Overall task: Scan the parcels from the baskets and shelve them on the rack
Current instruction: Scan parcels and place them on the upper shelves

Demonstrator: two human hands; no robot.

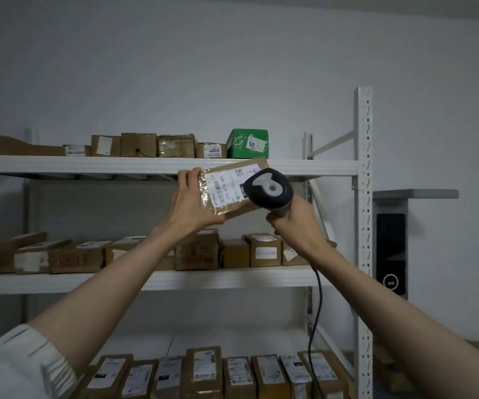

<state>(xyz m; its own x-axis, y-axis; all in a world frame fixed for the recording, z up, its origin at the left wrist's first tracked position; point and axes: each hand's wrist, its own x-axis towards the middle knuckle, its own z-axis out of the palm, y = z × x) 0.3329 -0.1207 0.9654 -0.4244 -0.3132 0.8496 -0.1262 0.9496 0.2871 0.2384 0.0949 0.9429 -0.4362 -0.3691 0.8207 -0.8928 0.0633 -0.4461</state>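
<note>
**A:** Head view first: where is the parcel relative to the rack (363,197)?

**B:** The parcel (232,191), a flat brown box with a white shipping label under clear tape, is held up in front of the rack's top shelf (146,164), its upper edge overlapping that shelf's front lip. It is tilted, right end higher.

**A:** And the hands?

**B:** The left hand (192,203) grips the parcel's left end, thumb along the lower edge, fingers curled over the top. The right hand (293,223) is wrapped around the handle of a barcode scanner (270,188), whose dark head sits just at the parcel's right end, overlapping the label from the camera's side. A dark cable (316,312) hangs from the handle down in front of the rack's lower shelves.

**A:** What sits on the rack itself?

**B:** On the top shelf, a row of brown boxes and one green box (248,144) with a tag reading "05", directly above the held parcel. The middle shelf (232,279) carries more brown boxes, some behind the forearms. At the rack's bottom, a row of labelled boxes (203,370) stands upright side by side.

**A:** Anything beside the rack?

**B:** To the right of its perforated upright, a dark panel (391,254) with a round ring near its bottom is mounted on the wall.
</note>
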